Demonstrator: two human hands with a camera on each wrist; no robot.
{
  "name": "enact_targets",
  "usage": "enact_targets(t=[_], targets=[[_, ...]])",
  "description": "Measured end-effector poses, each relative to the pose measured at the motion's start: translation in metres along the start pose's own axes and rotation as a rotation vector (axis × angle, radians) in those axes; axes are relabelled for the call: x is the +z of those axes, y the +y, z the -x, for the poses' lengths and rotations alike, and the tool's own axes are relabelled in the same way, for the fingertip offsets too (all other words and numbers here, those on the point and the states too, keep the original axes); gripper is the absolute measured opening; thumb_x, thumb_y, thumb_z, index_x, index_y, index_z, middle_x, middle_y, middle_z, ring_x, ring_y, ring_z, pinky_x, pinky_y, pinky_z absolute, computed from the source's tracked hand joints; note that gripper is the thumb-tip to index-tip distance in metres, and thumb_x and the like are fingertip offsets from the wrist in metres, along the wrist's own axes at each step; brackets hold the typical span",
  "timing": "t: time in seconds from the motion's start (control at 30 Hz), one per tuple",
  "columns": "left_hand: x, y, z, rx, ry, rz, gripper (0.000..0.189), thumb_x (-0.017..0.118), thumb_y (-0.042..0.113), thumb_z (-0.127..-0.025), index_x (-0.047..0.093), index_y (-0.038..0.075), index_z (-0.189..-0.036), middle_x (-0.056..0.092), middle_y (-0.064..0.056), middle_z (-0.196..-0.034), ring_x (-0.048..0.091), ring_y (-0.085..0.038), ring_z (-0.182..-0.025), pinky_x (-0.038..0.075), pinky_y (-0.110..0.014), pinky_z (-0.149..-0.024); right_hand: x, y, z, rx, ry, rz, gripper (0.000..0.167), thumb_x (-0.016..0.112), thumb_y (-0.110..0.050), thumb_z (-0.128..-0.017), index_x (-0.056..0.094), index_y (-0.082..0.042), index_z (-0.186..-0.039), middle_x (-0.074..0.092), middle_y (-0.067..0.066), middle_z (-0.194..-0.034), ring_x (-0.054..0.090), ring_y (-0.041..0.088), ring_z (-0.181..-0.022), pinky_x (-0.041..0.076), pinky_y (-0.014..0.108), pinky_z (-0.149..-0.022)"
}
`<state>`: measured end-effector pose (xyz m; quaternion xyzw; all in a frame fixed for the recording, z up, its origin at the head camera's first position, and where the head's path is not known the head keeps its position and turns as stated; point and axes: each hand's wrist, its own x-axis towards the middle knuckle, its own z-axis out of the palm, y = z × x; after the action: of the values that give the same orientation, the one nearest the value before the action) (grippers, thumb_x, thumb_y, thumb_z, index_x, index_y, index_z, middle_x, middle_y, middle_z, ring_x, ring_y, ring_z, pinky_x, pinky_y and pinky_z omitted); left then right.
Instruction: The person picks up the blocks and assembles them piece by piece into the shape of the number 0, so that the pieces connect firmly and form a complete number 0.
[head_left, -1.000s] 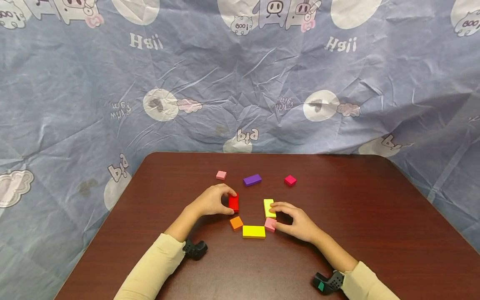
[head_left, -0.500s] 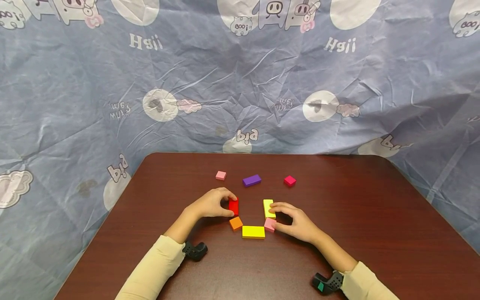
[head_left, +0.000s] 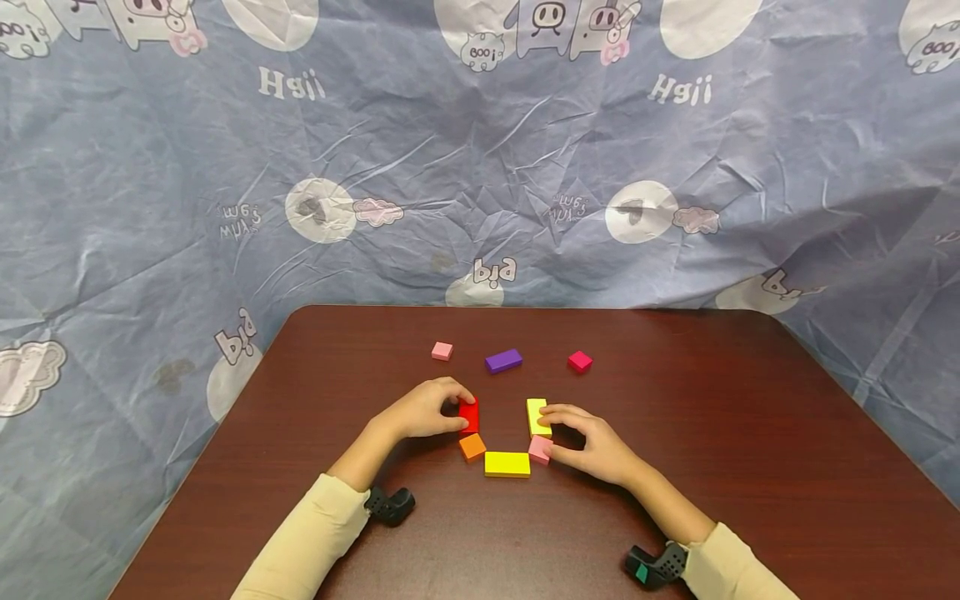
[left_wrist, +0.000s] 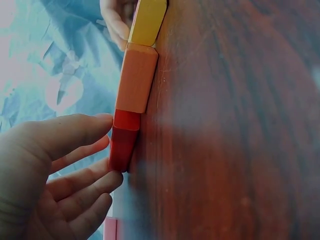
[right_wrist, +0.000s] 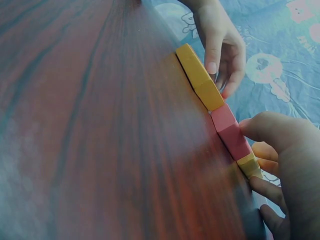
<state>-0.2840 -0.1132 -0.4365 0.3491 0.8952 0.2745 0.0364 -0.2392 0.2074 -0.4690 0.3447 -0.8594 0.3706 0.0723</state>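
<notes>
My left hand [head_left: 426, 408] pinches a red block [head_left: 469, 415] lengthwise, thumb at its near end and a finger at its far end. The red block's near end meets an orange block [head_left: 472, 448], as the left wrist view also shows. My right hand [head_left: 597, 447] has its thumb against a pink block [right_wrist: 231, 131] and its fingers curved at a yellow block [head_left: 536, 412] just beyond. A second yellow block [head_left: 507, 465] lies crosswise at the front, between the orange and pink blocks. Together these blocks form a U with its far side unfilled.
Farther back on the dark wood table [head_left: 690, 383] lie a small pink block [head_left: 442, 352], a purple block [head_left: 503, 361] and a magenta block [head_left: 580, 362]. A blue patterned cloth [head_left: 420, 167] hangs behind the table's far edge.
My left hand has slid the red block toward me, closing the gap to the orange block, then slightly to the right. The right hand has stayed in place.
</notes>
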Motion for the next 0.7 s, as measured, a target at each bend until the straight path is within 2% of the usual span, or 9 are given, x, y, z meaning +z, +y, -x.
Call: enact_targets(t=[0.23, 0.33, 0.5, 0.6, 0.7], targets=[[-0.001, 0.002, 0.001, 0.0, -0.005, -0.005, 0.031, 0.073, 0.019, -0.085, 0.068, 0.008, -0.114, 0.062, -0.003, -0.108, 0.058, -0.022, -0.098, 0.048, -0.037, -0.091, 0.0, 0.0, 0.0, 0.008, -0.001, 0.003, 0.038, 0.078, -0.019, -0.083, 0.067, -0.013, -0.118, 0.059, 0.002, -0.129, 0.053, 0.024, -0.122, 0.04, 0.037, -0.103], [0.001, 0.004, 0.003, -0.012, 0.015, -0.021, 0.032, 0.073, 0.019, -0.086, 0.067, 0.007, -0.115, 0.062, -0.004, -0.111, 0.057, -0.023, -0.102, 0.046, -0.038, -0.094, 0.0, 0.0, 0.0, 0.005, 0.0, 0.003, 0.038, 0.078, -0.02, -0.083, 0.067, -0.013, -0.118, 0.06, 0.002, -0.129, 0.053, 0.024, -0.122, 0.04, 0.037, -0.103], [0.01, 0.012, 0.007, -0.029, 0.155, -0.112, 0.032, 0.072, 0.02, -0.087, 0.066, 0.008, -0.116, 0.062, -0.005, -0.115, 0.057, -0.023, -0.108, 0.045, -0.039, -0.098, 0.0, 0.0, 0.001, 0.002, 0.001, 0.001, 0.038, 0.078, -0.021, -0.083, 0.068, -0.013, -0.118, 0.06, 0.002, -0.129, 0.053, 0.024, -0.122, 0.039, 0.037, -0.104], [0.017, 0.019, 0.013, 0.009, 0.233, -0.144, 0.03, 0.071, 0.02, -0.088, 0.067, 0.007, -0.114, 0.063, -0.004, -0.114, 0.057, -0.024, -0.107, 0.046, -0.04, -0.096, 0.0, 0.001, 0.001, 0.004, -0.001, 0.001, 0.038, 0.078, -0.021, -0.083, 0.068, -0.013, -0.119, 0.06, 0.001, -0.129, 0.053, 0.024, -0.122, 0.039, 0.037, -0.103], [0.024, 0.027, 0.019, 0.056, 0.26, -0.157, 0.026, 0.07, 0.019, -0.089, 0.068, 0.008, -0.113, 0.063, -0.003, -0.114, 0.057, -0.023, -0.109, 0.046, -0.04, -0.096, -0.001, 0.001, 0.001, 0.002, -0.001, 0.003, 0.038, 0.078, -0.021, -0.083, 0.067, -0.013, -0.119, 0.059, 0.001, -0.129, 0.053, 0.024, -0.122, 0.039, 0.037, -0.104]])
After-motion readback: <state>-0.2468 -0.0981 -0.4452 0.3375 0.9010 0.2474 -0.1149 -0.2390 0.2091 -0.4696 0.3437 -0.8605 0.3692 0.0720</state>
